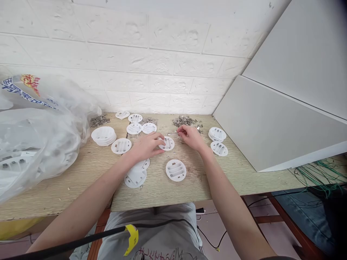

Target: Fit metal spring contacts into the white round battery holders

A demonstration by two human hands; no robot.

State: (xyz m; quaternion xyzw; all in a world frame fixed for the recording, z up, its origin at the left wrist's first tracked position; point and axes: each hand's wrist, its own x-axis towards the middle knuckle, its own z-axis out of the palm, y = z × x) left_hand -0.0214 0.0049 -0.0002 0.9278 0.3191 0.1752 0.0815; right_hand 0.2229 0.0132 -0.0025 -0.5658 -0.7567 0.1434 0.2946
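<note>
My left hand (149,147) grips the edge of a round white plastic disc (168,143) with slotted battery bays, its thumb and fingers at the left rim. Just to the right, my right hand (192,137) pinches a thin metal tool (172,134) whose tip points left above that disc; its exact kind is too small to tell. Behind the right hand lies a pile of small metal clips (183,121), with several scattered around. Nearer to me a single white disc (176,170) rests flat. Overlapping discs (135,178) lie partly under my left forearm.
White disc stacks stand at left (103,135) and right (217,134). More clip piles (99,121) lie along the wall. A clear plastic bag (48,144) of white parts fills the left side. Grey panels (292,122) lean at right beside green wires (322,174). A black cable (103,234) crosses in front.
</note>
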